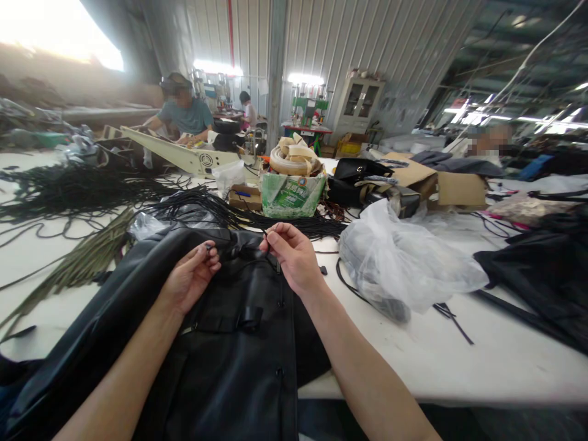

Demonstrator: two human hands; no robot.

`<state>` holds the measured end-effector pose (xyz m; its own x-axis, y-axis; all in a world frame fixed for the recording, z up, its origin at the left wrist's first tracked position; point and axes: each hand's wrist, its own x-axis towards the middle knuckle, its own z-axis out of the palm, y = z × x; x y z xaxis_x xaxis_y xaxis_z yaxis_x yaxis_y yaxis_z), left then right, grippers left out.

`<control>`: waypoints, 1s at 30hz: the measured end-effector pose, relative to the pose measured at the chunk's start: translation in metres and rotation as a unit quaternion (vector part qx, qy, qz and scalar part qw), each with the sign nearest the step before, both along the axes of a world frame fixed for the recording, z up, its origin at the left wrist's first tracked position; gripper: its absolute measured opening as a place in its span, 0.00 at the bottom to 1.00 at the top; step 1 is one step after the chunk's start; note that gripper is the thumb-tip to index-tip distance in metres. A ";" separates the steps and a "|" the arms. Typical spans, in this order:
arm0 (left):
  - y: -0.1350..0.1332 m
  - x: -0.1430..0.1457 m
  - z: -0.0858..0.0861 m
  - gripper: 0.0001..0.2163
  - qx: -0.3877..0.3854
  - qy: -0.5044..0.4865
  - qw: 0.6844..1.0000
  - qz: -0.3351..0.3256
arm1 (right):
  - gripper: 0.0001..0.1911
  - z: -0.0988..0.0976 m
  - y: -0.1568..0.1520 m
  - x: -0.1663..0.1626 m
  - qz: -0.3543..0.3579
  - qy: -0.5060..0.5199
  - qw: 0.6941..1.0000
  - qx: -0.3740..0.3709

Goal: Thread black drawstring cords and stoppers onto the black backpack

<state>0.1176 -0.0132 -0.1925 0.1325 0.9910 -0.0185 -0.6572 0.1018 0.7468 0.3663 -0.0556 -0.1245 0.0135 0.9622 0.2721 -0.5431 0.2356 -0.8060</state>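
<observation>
A black leather-like bag (239, 361) with straps, eyelets and a thin drawcord (280, 392) lies on the table in front of me. Above its left part, my left hand (190, 275) is closed, pinching a small black piece at the fingertips; its exact kind is too small to make out. My right hand (291, 254) pinches a thin black cord (265, 233) between thumb and forefinger, over the bag's upper edge. The two hands are a short distance apart. Part of the bag is hidden under my forearms.
Bundles of black cords (82, 190) and olive cords (87, 257) spread at left. Behind the bag stands a green bucket (294, 195) with rolled webbing. A clear plastic bag (404, 257) and black fabric (542, 263) lie at right. A co-worker (190, 113) sits across the table.
</observation>
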 end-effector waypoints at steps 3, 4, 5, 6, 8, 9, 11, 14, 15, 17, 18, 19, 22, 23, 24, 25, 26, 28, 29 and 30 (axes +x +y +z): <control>0.000 0.009 0.004 0.24 0.009 0.002 1.000 0.002 | 0.19 0.002 -0.002 -0.001 -0.001 0.012 1.000 0.013; 0.000 0.012 0.004 0.25 0.010 0.011 1.000 -0.002 | 0.18 0.001 -0.002 -0.003 -0.003 0.003 1.000 0.011; -0.001 0.015 0.005 0.25 0.011 0.024 1.000 -0.010 | 0.17 -0.001 -0.003 -0.006 -0.006 -0.014 1.000 0.007; -0.002 0.017 0.005 0.25 0.012 0.039 0.999 -0.022 | 0.16 -0.004 -0.004 -0.010 -0.010 -0.037 0.999 0.002; -0.006 0.021 0.005 0.25 0.017 0.066 0.997 -0.047 | 0.14 -0.012 -0.007 -0.018 -0.025 -0.095 0.995 -0.004; -0.007 0.022 0.005 0.24 0.018 0.075 0.995 -0.056 | 0.13 -0.016 -0.008 -0.023 -0.036 -0.132 0.991 0.000; -0.010 0.023 0.005 0.24 0.017 0.083 0.995 -0.061 | 0.10 -0.024 -0.013 -0.031 -0.067 -0.216 0.974 0.025; -0.013 0.022 0.007 0.24 0.019 0.088 0.995 -0.052 | 0.05 -0.030 -0.018 -0.037 -0.123 -0.306 0.941 0.074; -0.014 0.022 0.007 0.24 0.021 0.091 0.994 -0.051 | 0.04 -0.031 -0.019 -0.037 -0.132 -0.317 0.936 0.083; -0.015 0.022 0.008 0.24 0.022 0.094 0.994 -0.046 | 0.04 -0.032 -0.020 -0.036 -0.136 -0.314 0.936 0.085; -0.015 0.022 0.009 0.24 0.019 0.093 0.995 -0.038 | 0.04 -0.032 -0.020 -0.036 -0.133 -0.308 0.938 0.082; -0.015 0.022 0.009 0.25 0.015 0.090 0.995 -0.026 | 0.05 -0.032 -0.020 -0.035 -0.132 -0.302 0.941 0.079; -0.015 0.021 0.009 0.27 -0.002 0.079 0.997 0.018 | 0.06 -0.032 -0.018 -0.035 -0.131 -0.286 0.946 0.071; -0.015 0.021 0.009 0.27 -0.005 0.079 0.997 0.026 | 0.06 -0.032 -0.018 -0.035 -0.135 -0.283 0.947 0.070; -0.015 0.021 0.010 0.27 -0.006 0.081 0.996 0.029 | 0.06 -0.033 -0.017 -0.035 -0.142 -0.282 0.946 0.070; -0.016 0.020 0.010 0.27 -0.006 0.086 0.996 0.028 | 0.06 -0.033 -0.017 -0.035 -0.148 -0.280 0.946 0.069; -0.017 0.020 0.010 0.27 -0.005 0.093 0.995 0.024 | 0.06 -0.033 -0.016 -0.035 -0.153 -0.279 0.946 0.068; -0.017 0.020 0.010 0.26 -0.004 0.100 0.995 0.012 | 0.05 -0.034 -0.015 -0.035 -0.155 -0.278 0.946 0.063; -0.017 0.020 0.009 0.26 -0.004 0.100 0.995 0.009 | 0.05 -0.035 -0.015 -0.035 -0.152 -0.279 0.946 0.060; -0.017 0.020 0.009 0.26 -0.005 0.097 0.995 0.010 | 0.05 -0.035 -0.015 -0.035 -0.148 -0.280 0.947 0.056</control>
